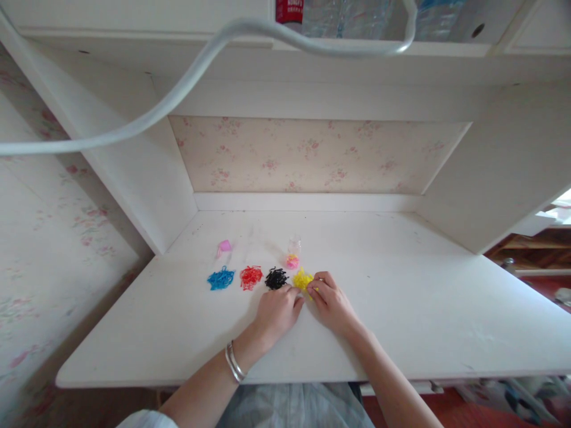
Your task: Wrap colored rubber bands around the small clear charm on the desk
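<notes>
1. my right hand (331, 302): fingertips bunched close together at the right side of the yellow bands (303, 277); can't tell if they've got one.
2. my left hand (279, 310): fingers curled in, between the black bands (276, 277) and the desk's (423, 297) near edge; can't tell what's in it, if anything.
3. yellow pile: between the desk's far and near edges, right end of the row.
4. risk: black and yellow mix, since the piles sit close and my left fingers crowd both.
5. risk: a quick pull could drag several tangled yellow strands along, maybe flick one toward the near edge.
6. risk: clear container (293, 244) is just beyond yellow, toward the far edge; a knuckle bump could shift it. can't tell if it's upright.
7. writing: red label (289, 9) above the desk reads "nongfu"; smaller line underneath unreadable.
</notes>
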`<move>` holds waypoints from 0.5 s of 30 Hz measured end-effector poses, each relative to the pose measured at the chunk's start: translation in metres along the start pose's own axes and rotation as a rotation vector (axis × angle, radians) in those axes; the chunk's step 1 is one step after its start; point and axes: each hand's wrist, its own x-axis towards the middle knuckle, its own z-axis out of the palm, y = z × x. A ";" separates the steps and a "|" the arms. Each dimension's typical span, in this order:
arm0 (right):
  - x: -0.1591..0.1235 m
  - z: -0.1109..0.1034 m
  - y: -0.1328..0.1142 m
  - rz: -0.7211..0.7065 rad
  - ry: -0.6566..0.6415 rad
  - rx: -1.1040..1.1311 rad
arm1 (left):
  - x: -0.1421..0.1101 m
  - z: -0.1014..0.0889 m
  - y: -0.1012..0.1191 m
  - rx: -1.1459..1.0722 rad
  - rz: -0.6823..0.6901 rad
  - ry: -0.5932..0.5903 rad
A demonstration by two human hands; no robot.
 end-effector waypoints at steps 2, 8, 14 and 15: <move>0.001 -0.001 0.001 0.014 0.031 0.056 | 0.001 -0.001 0.002 0.008 -0.003 -0.010; 0.003 0.000 0.005 0.118 0.064 0.124 | 0.002 -0.003 0.002 0.008 0.009 -0.009; 0.001 0.001 0.009 0.176 0.076 0.094 | 0.000 -0.002 -0.001 0.019 0.017 0.013; 0.001 0.001 0.009 0.178 0.078 0.091 | 0.000 -0.002 -0.002 0.019 0.017 0.012</move>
